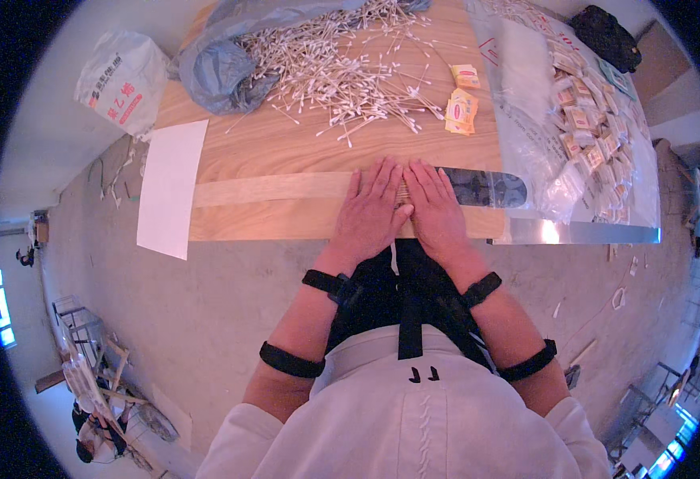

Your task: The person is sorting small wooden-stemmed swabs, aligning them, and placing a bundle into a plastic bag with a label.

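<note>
While pressing both hands flat, left hand point(372, 209) and right hand point(432, 206) side by side, we're covering what's probably a small swab bundle point(403, 193) on the tabletop point(286, 152), long axis hidden.

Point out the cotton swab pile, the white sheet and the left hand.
swab pile point(342, 64), head view, middle of the heap
white sheet point(170, 188), head view, its centre
left hand point(370, 215), head view, back of the hand

Matt, grained wooden table point(286, 152); white cotton-tipped swabs point(342, 64); crinkled grey plastic bag point(218, 68); glossy clear plastic sheet point(525, 144); shiny metal edge strip point(581, 233); smooth white paper point(170, 188).
</note>
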`<state>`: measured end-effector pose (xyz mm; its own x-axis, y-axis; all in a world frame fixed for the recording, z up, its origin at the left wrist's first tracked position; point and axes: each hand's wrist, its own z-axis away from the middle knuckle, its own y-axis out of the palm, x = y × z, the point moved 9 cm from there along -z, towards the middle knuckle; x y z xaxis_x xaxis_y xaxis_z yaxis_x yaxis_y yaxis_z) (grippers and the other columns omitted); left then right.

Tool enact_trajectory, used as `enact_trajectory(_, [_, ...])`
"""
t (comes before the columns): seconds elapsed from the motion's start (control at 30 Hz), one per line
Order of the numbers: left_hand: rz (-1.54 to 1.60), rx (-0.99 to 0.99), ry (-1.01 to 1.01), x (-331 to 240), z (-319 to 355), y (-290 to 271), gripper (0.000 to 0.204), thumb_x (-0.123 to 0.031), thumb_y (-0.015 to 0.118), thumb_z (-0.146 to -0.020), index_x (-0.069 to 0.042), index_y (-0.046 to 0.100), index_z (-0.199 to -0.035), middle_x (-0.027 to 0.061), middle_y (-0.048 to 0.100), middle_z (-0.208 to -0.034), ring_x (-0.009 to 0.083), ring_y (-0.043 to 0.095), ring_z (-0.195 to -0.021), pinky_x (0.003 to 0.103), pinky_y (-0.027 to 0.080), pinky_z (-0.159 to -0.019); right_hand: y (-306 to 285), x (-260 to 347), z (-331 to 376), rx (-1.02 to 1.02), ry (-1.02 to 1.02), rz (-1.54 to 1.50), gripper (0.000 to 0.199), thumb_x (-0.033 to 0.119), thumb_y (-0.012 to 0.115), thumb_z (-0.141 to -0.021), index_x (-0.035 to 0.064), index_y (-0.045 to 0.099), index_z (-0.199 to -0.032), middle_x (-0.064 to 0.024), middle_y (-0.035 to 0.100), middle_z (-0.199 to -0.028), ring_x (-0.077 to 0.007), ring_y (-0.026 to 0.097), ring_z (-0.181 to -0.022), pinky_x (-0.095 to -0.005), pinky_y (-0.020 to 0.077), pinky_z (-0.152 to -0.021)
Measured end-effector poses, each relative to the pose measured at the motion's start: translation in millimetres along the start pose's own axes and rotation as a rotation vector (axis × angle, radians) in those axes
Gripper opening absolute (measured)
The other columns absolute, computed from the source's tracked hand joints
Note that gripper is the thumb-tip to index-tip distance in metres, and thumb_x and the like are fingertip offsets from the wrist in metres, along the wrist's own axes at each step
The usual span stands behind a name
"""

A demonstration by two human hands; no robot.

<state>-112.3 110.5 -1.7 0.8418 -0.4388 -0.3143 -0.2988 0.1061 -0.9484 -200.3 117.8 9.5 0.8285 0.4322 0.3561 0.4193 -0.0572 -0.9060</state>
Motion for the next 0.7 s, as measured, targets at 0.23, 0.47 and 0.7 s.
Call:
enact_trajectory(0.23, [0.022, -0.017, -0.011, -4.5, 4.7, -6.7, 0.065, -0.039, 0.045, -0.095, -0.002, 0.029, -0.146, 0.0171, 0.024, -0.155, 0.0312, 0.020, -0.144, 0.051, 0.013, -0.117, 5.5, 0.2, -0.7, 0.010, 0.021, 0.062, 0.058, 0.017, 0.054, -0.085, 0.0000, 0.040, -0.139, -0.0156, 0.037, -0.147, -0.0292, 0.031, -0.140, -0.0445, 0.0200, -0.117])
enact_trajectory(0.47, [-0.034, -0.022, -0.012, -8.6, 13.0, -5.6, 0.070, -0.043, 0.047, -0.093, -0.003, 0.027, -0.148, 0.0168, 0.022, -0.155, 0.0328, 0.021, -0.144, 0.053, 0.013, -0.116, 0.3, 1.8, 2.3, 0.014, 0.036, 0.017, 0.056, 0.019, 0.051, -0.089, 0.0032, 0.040, -0.141, -0.0111, 0.033, -0.151, -0.0259, 0.029, -0.141, -0.0440, 0.0211, -0.116])
enact_trajectory(0.7, [0.006, 0.008, -0.035, -7.7, 14.2, -10.0, 0.072, -0.042, 0.050, -0.092, -0.003, 0.026, -0.148, 0.0157, 0.022, -0.156, 0.0323, 0.020, -0.144, 0.052, 0.013, -0.116, 6.2, -0.4, 2.1, 0.029, 0.077, 0.095, 0.059, 0.022, 0.053, -0.086, 0.0039, 0.039, -0.141, -0.0113, 0.034, -0.151, -0.0258, 0.029, -0.141, -0.0441, 0.0186, -0.117])
